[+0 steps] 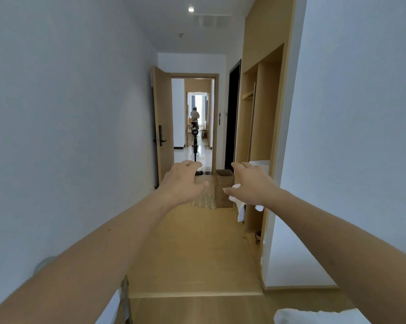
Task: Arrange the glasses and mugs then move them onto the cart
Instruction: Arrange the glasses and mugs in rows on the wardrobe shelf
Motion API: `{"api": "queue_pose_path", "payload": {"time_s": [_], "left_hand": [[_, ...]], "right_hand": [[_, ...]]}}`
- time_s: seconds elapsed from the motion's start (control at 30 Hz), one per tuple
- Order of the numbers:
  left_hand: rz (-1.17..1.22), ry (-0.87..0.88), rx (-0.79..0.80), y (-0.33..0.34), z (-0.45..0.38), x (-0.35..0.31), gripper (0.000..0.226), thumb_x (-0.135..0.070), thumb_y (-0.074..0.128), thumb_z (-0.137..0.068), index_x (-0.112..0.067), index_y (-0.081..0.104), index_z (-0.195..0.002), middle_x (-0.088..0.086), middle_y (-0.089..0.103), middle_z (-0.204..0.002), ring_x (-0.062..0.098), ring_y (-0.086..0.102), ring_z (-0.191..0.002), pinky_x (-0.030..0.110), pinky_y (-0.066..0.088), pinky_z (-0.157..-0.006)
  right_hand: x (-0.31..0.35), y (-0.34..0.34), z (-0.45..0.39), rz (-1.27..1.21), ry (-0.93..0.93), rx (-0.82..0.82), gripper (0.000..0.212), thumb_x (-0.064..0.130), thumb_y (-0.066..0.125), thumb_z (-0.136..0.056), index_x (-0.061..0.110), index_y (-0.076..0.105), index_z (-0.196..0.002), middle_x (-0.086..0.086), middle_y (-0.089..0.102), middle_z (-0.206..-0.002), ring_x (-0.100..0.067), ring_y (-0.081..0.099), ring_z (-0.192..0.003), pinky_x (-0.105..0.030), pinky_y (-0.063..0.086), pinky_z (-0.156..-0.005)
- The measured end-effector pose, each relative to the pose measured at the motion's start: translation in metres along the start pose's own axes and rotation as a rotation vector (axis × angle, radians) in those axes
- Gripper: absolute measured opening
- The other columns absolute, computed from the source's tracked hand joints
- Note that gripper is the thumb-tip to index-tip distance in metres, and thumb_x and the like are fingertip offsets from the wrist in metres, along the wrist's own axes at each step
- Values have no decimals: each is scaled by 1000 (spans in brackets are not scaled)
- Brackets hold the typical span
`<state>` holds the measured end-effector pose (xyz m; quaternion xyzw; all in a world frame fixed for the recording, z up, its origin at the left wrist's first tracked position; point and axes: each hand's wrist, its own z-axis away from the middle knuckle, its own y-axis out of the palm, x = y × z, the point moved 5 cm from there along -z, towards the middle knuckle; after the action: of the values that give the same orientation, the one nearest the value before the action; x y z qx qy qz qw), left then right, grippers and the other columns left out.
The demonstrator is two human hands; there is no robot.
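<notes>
Glasses: a cluster of clear glasses on the floor at the far end of the hallway, partly hidden behind the left hand; the number cannot be counted.
Mugs, cart: not to make out.
Left hand: one, stretched forward, fingers spread and relaxed, holding nothing.
Right hand: one, the same, empty.
Cardboard box: one, just beside the glasses.
White cloth: partly covered by the right hand.
Person: one, far away behind the open door, small and blurred.

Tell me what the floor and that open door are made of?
The floor looks like pale wood or laminate with a matte finish. The door looks like light wood or veneer, smooth and even in colour, with a dark metal handle.
</notes>
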<state>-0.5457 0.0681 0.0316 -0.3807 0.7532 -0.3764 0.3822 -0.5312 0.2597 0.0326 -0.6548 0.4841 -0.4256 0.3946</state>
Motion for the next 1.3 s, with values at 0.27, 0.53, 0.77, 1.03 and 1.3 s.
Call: {"api": "queue_pose_path", "payload": {"time_s": [0.27, 0.53, 0.77, 1.03, 1.3], "left_hand": [[32, 29, 56, 24, -84, 80, 65, -46, 59, -97, -22, 38, -154, 0, 41, -155, 23, 32, -145, 45, 36, -115], [12, 47, 58, 58, -151, 120, 64, -47, 58, -97, -22, 38, -153, 1, 40, -156, 25, 30, -145, 47, 35, -115], [-22, 26, 66, 97, -224, 147, 64, -48, 59, -96, -20, 41, -151, 3, 42, -154, 26, 34, -143, 48, 37, -114], [-62, -33, 36, 133, -337, 156, 65, -47, 59, -97, -19, 39, -152, 4, 42, -153, 28, 35, -141, 48, 39, -111], [-107, -15, 14, 179, -442, 155, 66, -48, 60, -96, -20, 39, -152, 5, 41, -154, 29, 35, -142, 49, 40, -111]], "right_hand": [[13, 49, -96, 27, 63, 52, 82, 56, 64, -88, 28, 26, -155, -7, 34, -158, -34, 32, -143, -51, 39, -109], [4, 93, -173, 30, 75, 96, 85, 56, 65, -87, 26, 26, -156, -7, 35, -157, -35, 33, -142, -49, 36, -111], [-26, 124, -255, -4, 39, 99, 87, 55, 65, -87, 26, 23, -157, -8, 31, -160, -35, 29, -145, -50, 39, -111], [-83, 130, -363, -13, -9, 91, 82, 49, 64, -91, 25, 22, -158, -10, 31, -159, -37, 27, -145, -50, 36, -111], [-143, 146, -454, -27, -30, 104, 80, 50, 64, -91, 25, 24, -156, -9, 32, -158, -35, 29, -144, -48, 36, -112]]}}
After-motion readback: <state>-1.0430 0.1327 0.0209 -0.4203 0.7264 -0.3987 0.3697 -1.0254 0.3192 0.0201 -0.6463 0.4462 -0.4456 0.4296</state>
